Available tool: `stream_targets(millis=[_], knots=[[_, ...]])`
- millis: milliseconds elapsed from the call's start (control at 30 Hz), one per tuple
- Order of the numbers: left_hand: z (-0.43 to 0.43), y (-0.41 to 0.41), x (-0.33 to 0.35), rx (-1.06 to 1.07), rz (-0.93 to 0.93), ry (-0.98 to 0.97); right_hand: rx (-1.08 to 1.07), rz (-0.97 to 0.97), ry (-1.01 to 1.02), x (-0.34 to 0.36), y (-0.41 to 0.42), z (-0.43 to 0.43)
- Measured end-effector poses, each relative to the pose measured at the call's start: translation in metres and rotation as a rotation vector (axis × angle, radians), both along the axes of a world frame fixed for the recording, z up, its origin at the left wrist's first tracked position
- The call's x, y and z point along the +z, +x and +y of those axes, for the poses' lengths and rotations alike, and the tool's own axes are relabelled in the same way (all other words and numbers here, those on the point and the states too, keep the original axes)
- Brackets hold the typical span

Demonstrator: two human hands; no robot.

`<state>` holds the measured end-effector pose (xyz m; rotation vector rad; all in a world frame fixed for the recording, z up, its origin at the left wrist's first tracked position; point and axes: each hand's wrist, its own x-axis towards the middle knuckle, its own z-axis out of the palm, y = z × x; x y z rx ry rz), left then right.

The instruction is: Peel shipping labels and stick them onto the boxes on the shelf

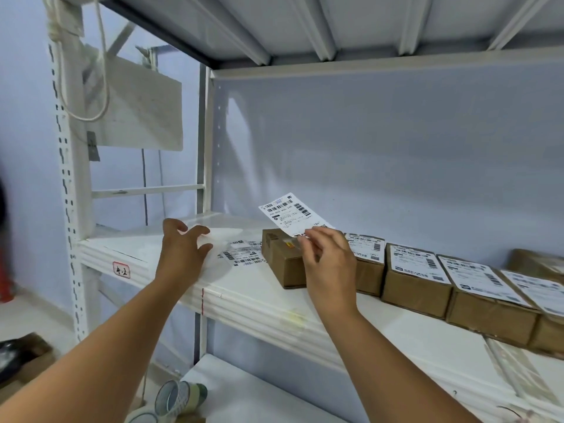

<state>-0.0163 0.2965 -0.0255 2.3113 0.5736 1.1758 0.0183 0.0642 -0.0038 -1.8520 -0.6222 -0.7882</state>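
On the lower shelf, nearest, lie rolls of tape [180, 398]. Above, at the shelf [244, 303], the left hand [183, 248] is open with spread fingers beside a white sheet [222, 233]; I cannot tell if it touches it. The right hand [326, 257] pinches a shipping label [293, 213] by its lower edge, above a bare brown box [283, 264]. Loose labels [244, 256] lie just left of this box. To the right, a row of labelled boxes [418, 276] follows.
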Motion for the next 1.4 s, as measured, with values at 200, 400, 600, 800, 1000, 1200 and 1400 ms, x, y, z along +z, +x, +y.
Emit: stream_targets(millis=[200, 400, 600, 800, 1000, 1200, 1400], knots=[[-0.007, -0.003, 0.003, 0.144, -0.116, 0.332, 0.016, -0.003, 0.025, -0.001, 0.001, 0.002], [-0.054, -0.002, 0.018, -0.286, -0.197, -0.035, 0.010, -0.033, 0.006, -0.002, 0.001, 0.002], [-0.122, 0.003, 0.039, -0.780, -0.332, -0.712, -0.104, -0.161, 0.070, -0.005, 0.002, 0.004], [-0.133, 0.014, 0.049, -0.658, -0.372, -0.876, -0.107, -0.247, 0.078, -0.008, 0.006, 0.006], [-0.121, 0.019, 0.048, -0.485, -0.329, -0.812, -0.161, -0.145, 0.039, -0.005, 0.005, 0.000], [-0.126, 0.011, 0.046, -0.582, -0.364, -0.919, -0.221, -0.150, 0.055, -0.005, 0.008, 0.000], [-0.127, 0.010, 0.047, -0.595, -0.374, -0.946, -0.113, -0.066, -0.038, -0.001, 0.008, -0.005]])
